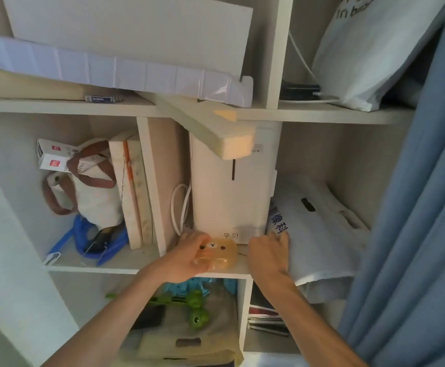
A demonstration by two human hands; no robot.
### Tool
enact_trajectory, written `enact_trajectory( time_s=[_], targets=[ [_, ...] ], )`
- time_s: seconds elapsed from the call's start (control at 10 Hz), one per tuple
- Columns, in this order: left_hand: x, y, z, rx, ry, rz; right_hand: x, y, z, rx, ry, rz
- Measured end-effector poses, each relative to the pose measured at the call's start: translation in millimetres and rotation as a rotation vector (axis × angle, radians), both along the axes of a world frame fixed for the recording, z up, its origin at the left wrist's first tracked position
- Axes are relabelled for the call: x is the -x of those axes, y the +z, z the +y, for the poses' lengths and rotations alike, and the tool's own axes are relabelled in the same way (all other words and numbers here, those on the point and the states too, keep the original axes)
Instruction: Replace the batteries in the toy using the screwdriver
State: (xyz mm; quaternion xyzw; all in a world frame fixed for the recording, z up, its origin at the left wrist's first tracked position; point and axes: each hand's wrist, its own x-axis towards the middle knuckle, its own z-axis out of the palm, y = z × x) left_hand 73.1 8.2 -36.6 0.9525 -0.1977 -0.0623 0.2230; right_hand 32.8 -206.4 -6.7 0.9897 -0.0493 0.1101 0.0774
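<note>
Orange bear toy (pixel 220 254) sits at the shelf (pixel 147 268) edge, left hand (pixel 189 256) wrapped around it. Right hand (pixel 267 254) lies flat and open just beside, touching a white bag (pixel 319 234). White appliance (pixel 232 186) stands right behind, cable (pixel 177 207) looped at its left.

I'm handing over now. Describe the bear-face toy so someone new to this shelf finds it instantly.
Start at the tall white appliance standing in the middle compartment of the shelf unit. At its foot, on the front edge of that shelf, the left hand grips the toy. It is the only translucent amber piece there, with a small cartoon bear face on top.
</note>
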Motion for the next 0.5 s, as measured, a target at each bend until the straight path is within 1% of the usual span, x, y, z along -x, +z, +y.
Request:
enact_trajectory(
  time_s=[0.2, 0.3, 0.4, 0.5],
  targets=[
    [2, -13, 1, -0.003, -0.024, -0.051, 3, -15, 5, 0.002, -0.01, -0.028],
    [4, -17, 3, 0.049, -0.005, -0.084, 4, -14, 6, 0.025, 0.005, -0.053],
    [15, -17, 7, 0.131, -0.002, -0.138, 9, -11, 5, 0.018, 0.068, -0.082],
    [28, -10, 13, 0.209, -0.041, -0.182, 17, -7, 5, -0.07, 0.174, -0.142]
  ],
)
